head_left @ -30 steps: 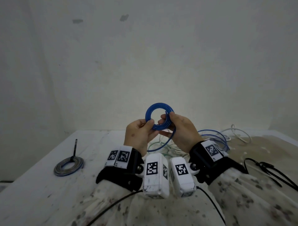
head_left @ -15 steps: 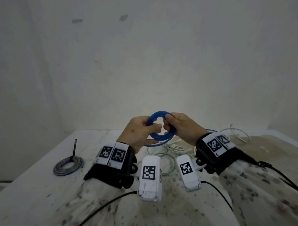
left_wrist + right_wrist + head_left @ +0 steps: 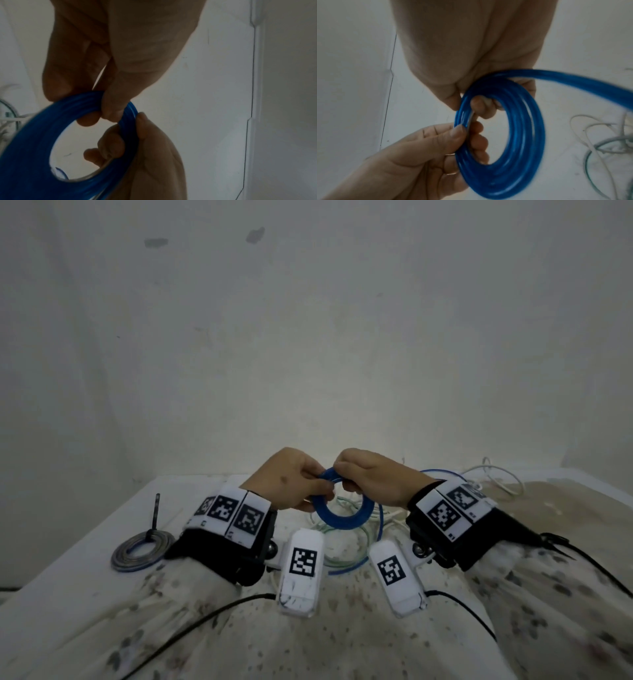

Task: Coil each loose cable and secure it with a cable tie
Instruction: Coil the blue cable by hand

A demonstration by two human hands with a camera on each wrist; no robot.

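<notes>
The blue cable coil (image 3: 344,517) is now lower and tilted flatter; left hand (image 3: 289,479) and right hand (image 3: 371,474) pinch its smooth round rim.

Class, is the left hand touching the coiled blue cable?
Touching. The right wrist view shows the left hand pinching the coiled blue cable between thumb and fingers.

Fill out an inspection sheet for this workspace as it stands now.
Surface: white stained tabletop.
Job's things: blue cable coil held above the table, its loose tail trailing off; grey coiled cable lying at left, black tie upright.
Clutter: nothing seen.
Grippers: left hand and right hand both pinch the blue coil's top.
Cables: loose white and green cables tangled beneath the hands.
Surroundings: bare white wall.
</notes>
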